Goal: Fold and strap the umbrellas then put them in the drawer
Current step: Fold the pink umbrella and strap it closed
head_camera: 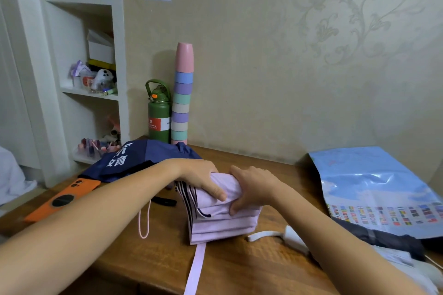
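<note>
both hands clasp the lilac umbrella [223, 220] at the counter's [239, 268] centre: left hand [203, 181] on top, right hand [249, 189] squeezing the pleats. folding looks nearly done; its loose strap [195, 268], trailing toward 6 o'clock, likely needs wrapping next. a navy umbrella [143, 158] waits unfolded at 10 o'clock, beside an orange phone [64, 199]. no drawer is visible.

Lilac umbrella [223, 220]: top folds covered by both hands; strap [195, 270] cut off at bottom edge. Navy umbrella [143, 158]: partly hidden behind left forearm. Dark umbrella [393, 242]: largely covered by blue map [374, 189]. Shelf items: too blurred to be identified.
</note>
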Motion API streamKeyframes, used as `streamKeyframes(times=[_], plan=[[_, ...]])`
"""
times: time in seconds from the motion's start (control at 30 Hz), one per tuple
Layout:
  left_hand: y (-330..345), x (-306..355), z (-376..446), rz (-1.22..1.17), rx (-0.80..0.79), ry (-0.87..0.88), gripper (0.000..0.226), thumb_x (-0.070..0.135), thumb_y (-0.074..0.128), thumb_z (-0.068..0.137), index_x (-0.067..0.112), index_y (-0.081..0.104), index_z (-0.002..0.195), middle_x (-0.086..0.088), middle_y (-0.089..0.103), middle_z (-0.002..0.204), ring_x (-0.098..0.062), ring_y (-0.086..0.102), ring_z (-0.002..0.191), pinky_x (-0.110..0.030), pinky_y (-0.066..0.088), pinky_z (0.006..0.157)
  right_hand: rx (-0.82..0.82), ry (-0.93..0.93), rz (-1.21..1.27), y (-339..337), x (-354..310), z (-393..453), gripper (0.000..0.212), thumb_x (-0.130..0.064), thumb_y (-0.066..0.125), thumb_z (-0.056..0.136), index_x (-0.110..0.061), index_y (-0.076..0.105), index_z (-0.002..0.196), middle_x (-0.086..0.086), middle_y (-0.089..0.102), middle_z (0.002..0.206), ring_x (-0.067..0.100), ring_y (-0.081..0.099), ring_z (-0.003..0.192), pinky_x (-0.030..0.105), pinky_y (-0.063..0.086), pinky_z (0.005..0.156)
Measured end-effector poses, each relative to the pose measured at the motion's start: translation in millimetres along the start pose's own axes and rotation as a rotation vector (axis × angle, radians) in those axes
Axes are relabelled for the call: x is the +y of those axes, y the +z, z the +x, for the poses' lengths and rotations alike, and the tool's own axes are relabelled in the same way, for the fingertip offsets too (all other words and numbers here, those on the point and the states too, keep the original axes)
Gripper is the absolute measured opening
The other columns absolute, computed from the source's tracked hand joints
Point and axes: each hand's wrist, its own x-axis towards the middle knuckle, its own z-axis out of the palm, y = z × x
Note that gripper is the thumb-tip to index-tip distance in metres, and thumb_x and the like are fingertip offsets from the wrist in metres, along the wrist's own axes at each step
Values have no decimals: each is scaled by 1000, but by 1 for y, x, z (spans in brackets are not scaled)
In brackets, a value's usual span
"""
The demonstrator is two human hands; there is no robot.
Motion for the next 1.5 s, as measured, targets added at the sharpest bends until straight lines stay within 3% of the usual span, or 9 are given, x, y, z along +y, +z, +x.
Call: streamKeyframes(times=[0.17, 0.4, 0.53, 0.67, 0.9, 1.03, 1.13, 1.27, 1.5], plan=[[2, -1, -3, -121, -123, -72, 59, 70, 87, 62, 31, 74, 105, 7, 78, 102, -16, 73, 97, -41, 57, 94, 19, 14, -32, 5, 1, 0, 43, -53, 73, 78, -28, 47, 100, -5, 60, 88, 19, 54, 73, 30, 35, 55], [13, 19, 1, 476, 167, 7, 58, 65, 80, 73, 22, 55, 102, 3, 62, 94, -19, 60, 86, -42, 52, 74, -112, 127, 130, 12, 15, 11, 32, -47, 77, 72, -23, 65, 90, -2, 69, 83, 17, 60, 71, 31, 51, 62], [25, 13, 4, 624, 230, 20, 47, 40, 81, 79, 19, 47, 105, 0, 56, 88, -25, 58, 83, -39, 47, 66, -226, 159, 305, 14, 22, 10, 35, -46, 82, 74, -20, 67, 91, -3, 70, 86, 13, 60, 71, 26, 48, 63], [23, 13, 6, 536, 186, 0, 35, 29, 76, 78, 20, 53, 102, 0, 58, 89, -23, 57, 85, -37, 47, 66, -257, 157, 327, 14, 19, 10, 48, -56, 84, 73, -24, 65, 104, -4, 70, 95, 13, 63, 81, 26, 50, 68], [6, -4, 11, 66, -60, 7, 29, 26, 77, 70, 12, 64, 93, 1, 67, 76, -15, 60, 65, -36, 46, 64, 88, 12, -155, 6, -7, -6, 65, -60, 80, 71, -27, 33, 102, -3, 58, 94, 20, 49, 73, 33, 37, 65], [10, 2, 11, -61, -215, -68, 53, 37, 84, 70, 13, 69, 114, -4, 77, 100, -19, 73, 85, -38, 57, 82, -6, 53, -94, 7, 0, -5, 42, -53, 79, 76, -25, 53, 93, -4, 61, 81, 13, 49, 64, 26, 35, 53], [8, 10, 11, 121, -155, -23, 60, 57, 85, 70, 30, 64, 119, 6, 73, 110, -17, 69, 100, -42, 56, 95, -105, 105, 47, 10, 4, -1, 37, -50, 80, 74, -25, 54, 75, -5, 58, 71, 12, 51, 62, 24, 39, 54], [23, 14, 14, 450, 69, 29, 60, 59, 86, 68, 27, 55, 108, 4, 64, 98, -19, 60, 88, -43, 54, 78, -229, 202, 227, 16, 17, 0, 33, -48, 80, 71, -22, 61, 75, -5, 62, 71, 13, 56, 63, 25, 45, 55], [26, -1, 9, 407, 147, 44, 29, 43, 77, 83, 20, 61, 92, 4, 63, 84, -21, 59, 79, -43, 53, 73, -221, 141, 289, 24, 23, -1, 31, -47, 79, 78, -25, 56, 78, -7, 60, 74, 11, 53, 65, 22, 39, 56]])
